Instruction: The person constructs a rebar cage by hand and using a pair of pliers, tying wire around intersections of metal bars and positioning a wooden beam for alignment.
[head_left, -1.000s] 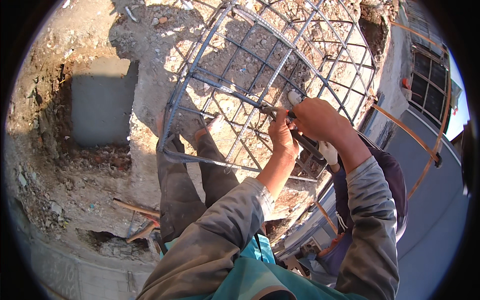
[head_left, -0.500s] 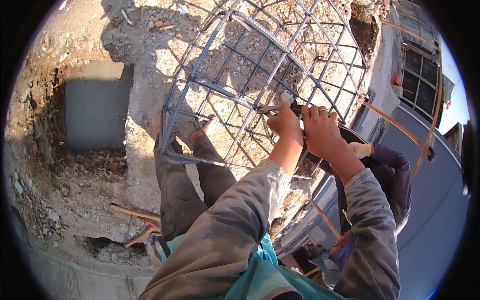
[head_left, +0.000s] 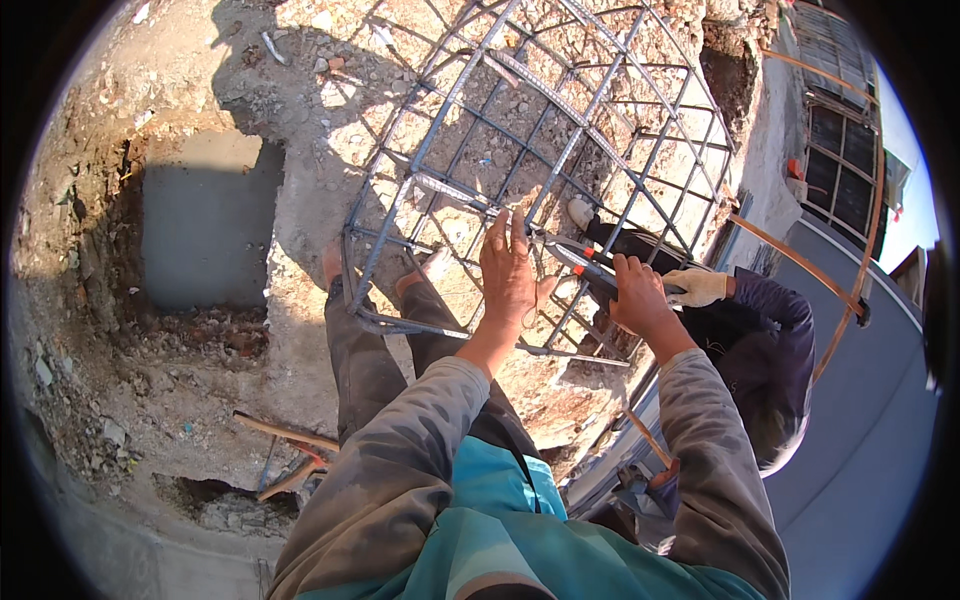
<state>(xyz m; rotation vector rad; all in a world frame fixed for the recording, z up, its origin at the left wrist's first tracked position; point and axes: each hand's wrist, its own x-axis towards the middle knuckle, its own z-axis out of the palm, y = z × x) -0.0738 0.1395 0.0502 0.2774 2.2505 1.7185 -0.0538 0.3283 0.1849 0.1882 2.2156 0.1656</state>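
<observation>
Rebar cage [head_left: 584,124], made of ribbed grey steel bars crossing in a grid, stands over rough, stony soil [head_left: 300,165] in front of the person. The hands are apart from each other. R hand [head_left: 642,300] is closed around the handles of a long pliers-type tool [head_left: 598,276], dark w/ red parts; its metal tip points to the cage bars. L hand [head_left: 510,272] is loosely open, fingers stretched up by a cage bar; if they touch it, cannot tell. Co-worker's pale gloved hand [head_left: 697,287] is just beside R hand. At left, rect. pit [head_left: 127,245] w/ crumbly earth walls contains smooth grey fill [head_left: 205,235], liquid or solid, cannot tell.
</observation>
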